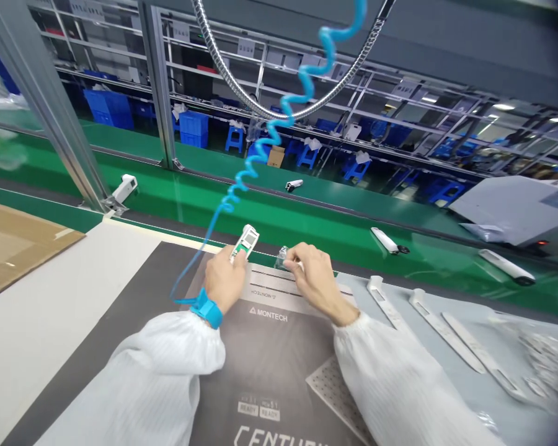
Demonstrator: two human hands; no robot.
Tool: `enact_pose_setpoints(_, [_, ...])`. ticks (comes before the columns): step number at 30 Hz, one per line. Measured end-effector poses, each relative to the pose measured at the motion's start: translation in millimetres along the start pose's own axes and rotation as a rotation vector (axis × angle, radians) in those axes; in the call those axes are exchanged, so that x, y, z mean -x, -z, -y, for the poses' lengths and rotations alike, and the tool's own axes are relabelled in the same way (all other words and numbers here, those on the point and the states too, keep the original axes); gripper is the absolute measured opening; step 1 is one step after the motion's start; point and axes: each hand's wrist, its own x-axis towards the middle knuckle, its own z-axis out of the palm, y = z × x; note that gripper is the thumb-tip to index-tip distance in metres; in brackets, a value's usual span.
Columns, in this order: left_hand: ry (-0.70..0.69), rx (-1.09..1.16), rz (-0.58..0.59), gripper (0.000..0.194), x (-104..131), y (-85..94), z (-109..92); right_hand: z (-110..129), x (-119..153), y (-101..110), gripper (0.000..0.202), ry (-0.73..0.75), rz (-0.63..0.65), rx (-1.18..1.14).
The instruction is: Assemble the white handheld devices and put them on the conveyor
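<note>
My left hand (224,277) is closed around a white handheld device (247,240) with a small grey screen and a green circuit board showing. A blue wrist strap circles that wrist, with a blue coiled cord rising from it. To the right, my right hand (309,269) has its fingers bent together at a small clear plastic bag (281,256); the fingertips are partly hidden, and the bag's contents cannot be made out. Both hands are above the far end of a dark grey printed cardboard sheet (260,347) lettered MONTECH.
Several white plastic housings (446,331) lie on the pale mat at right, beside clear bags (546,353). Beyond the bench edge runs a green conveyor belt (325,220) carrying white devices (385,240). A metal post (155,87) and cardboard (23,241) stand at left.
</note>
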Motion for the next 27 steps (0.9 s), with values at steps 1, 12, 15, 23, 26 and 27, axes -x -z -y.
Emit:
enact_pose_setpoints(1, [0.008,0.047,0.002,0.024,-2,2.0,1,-7,-3,-4,0.012,-0.122,0.015,0.026])
enact_pose_setpoints(12, [0.145,0.641,0.140,0.031,-1,0.7,-1,-143,34,65,0.034,-0.449,0.099,0.236])
enact_pose_setpoints(15, [0.169,0.751,0.203,0.031,1,1.0,-5,-170,52,80,0.018,-0.437,0.207,0.214])
enact_pose_setpoints(23, [0.152,0.697,0.240,0.028,3,-1.4,-7,-124,50,110,0.034,-0.489,0.069,-0.151])
enact_pose_setpoints(26, [0.122,0.661,0.258,0.030,4,-4.1,-5,-78,38,89,0.031,-0.512,0.064,-0.488])
enact_pose_setpoints(27, [0.101,0.635,0.257,0.032,4,-4.9,-4,-63,35,75,0.028,-0.532,0.068,-0.591])
